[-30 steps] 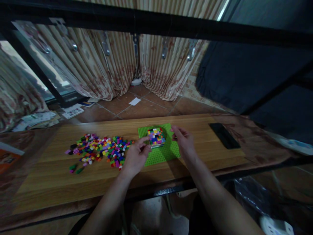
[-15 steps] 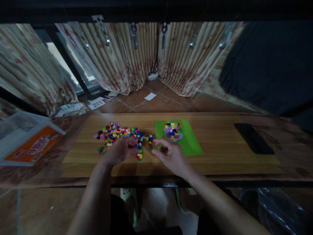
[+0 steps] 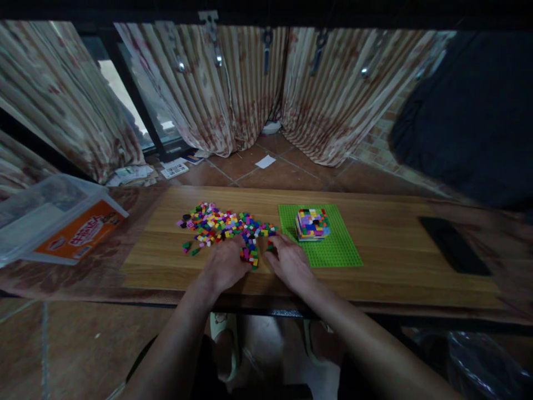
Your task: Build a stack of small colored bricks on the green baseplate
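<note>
A loose pile of small multicoloured toy bricks point(image 3: 227, 222) spreads over the left half of the wooden board. My left hand point(image 3: 227, 261) rests at the near edge of the pile, thumb and fingers apart beside a cluster of bricks point(image 3: 250, 253). To its right, my right hand point(image 3: 289, 261) has its thumb and forefinger apart around a small green and red brick piece point(image 3: 270, 244), partly hidden by the fingers; a firm grip does not show. A blocky multicoloured brick build point(image 3: 312, 225) stands on the green baseplate point(image 3: 339, 244), just beyond my right hand.
A dark phone-like slab point(image 3: 453, 244) lies at the right of the wooden board point(image 3: 395, 239). At the far left stands a clear plastic tub point(image 3: 79, 194) with an orange label. Patterned curtains point(image 3: 241, 100) hang behind, and papers point(image 3: 175, 168) lie on the floor.
The view has shifted, so the scene sits further right. My left hand has lowered onto the near bricks, and my right hand has moved in around the small green and red piece.
</note>
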Available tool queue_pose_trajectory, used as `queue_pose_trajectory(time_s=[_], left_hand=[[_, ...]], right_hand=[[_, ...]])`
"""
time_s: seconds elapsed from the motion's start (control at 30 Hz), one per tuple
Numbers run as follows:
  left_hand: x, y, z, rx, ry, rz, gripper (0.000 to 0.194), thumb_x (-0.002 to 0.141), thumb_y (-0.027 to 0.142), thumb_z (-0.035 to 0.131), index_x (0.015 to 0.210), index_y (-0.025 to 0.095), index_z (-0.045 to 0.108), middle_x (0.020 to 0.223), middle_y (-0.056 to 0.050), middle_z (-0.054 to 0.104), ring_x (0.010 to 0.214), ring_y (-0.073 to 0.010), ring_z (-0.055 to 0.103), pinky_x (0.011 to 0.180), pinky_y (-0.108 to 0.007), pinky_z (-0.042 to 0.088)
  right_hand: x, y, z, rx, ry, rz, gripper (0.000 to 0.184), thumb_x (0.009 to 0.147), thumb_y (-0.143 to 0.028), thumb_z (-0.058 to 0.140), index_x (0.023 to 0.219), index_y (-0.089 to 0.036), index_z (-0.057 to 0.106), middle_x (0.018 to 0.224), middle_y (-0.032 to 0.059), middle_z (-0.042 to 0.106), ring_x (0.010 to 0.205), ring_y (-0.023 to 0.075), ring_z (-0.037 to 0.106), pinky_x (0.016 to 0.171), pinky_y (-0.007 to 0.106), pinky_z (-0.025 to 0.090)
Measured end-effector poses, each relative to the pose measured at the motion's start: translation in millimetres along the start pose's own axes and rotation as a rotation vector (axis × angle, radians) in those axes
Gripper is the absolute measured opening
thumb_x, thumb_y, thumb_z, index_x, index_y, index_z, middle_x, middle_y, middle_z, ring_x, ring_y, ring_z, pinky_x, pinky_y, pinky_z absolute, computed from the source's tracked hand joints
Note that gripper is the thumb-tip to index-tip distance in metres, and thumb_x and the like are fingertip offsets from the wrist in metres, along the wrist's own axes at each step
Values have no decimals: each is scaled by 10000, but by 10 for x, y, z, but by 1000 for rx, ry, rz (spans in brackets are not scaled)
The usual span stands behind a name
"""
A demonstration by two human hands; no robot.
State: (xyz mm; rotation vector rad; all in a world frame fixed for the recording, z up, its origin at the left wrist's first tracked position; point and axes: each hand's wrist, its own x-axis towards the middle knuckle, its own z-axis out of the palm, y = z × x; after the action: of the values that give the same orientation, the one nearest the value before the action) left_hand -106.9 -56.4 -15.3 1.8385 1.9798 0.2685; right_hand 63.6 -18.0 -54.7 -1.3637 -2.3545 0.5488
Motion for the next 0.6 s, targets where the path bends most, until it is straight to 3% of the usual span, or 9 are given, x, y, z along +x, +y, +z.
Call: queue_pose_trajectory(time_s=[0.13, 0.27, 0.4, 0.5, 0.6], left_hand=[[16, 2, 22, -2, 17, -24, 185, 705, 182, 635, 886, 192, 600, 818, -67, 697, 794, -225, 653, 710, -297, 453], [52, 37, 7, -76, 85, 11, 189, 745, 164, 591, 929, 193, 622, 824, -59, 695, 790, -215, 656, 710, -297, 468], [90, 158, 12, -369, 176, 216, 247, 809, 166, 545, 1031, 219, 637, 926, -24, 698, 809, -159, 655, 749, -264, 492], [113, 262, 43, -527, 156, 351, 214, 852, 184, 518, 1011, 225, 656, 928, -10, 700, 816, -139, 651, 760, -251, 496], [143, 345, 77, -546, 148, 405, 175, 868, 196, 523, 947, 220, 677, 896, -10, 702, 825, -138, 645, 784, -252, 483]], right_hand=[[26, 24, 40, 96, 35, 8, 272, 820, -123, 522, 1052, -188, 647, 1070, 110, 661, 950, 229, 621, 866, 387, 479], [19, 74, -34, 511, 60, 62, 219, 819, -201, 566, 1016, -214, 660, 947, 49, 693, 840, 179, 644, 799, 349, 503], [27, 82, -171, 995, 38, 172, 207, 774, -362, 648, 920, -216, 668, 815, 9, 685, 680, 141, 634, 646, 290, 514], [30, 86, -279, 1130, 30, 214, 262, 693, -405, 730, 850, -205, 666, 732, -13, 657, 613, 115, 598, 571, 246, 482], [14, 114, -378, 1202, 34, 264, 290, 648, -401, 766, 826, -198, 659, 695, -29, 641, 563, 90, 563, 531, 222, 455]])
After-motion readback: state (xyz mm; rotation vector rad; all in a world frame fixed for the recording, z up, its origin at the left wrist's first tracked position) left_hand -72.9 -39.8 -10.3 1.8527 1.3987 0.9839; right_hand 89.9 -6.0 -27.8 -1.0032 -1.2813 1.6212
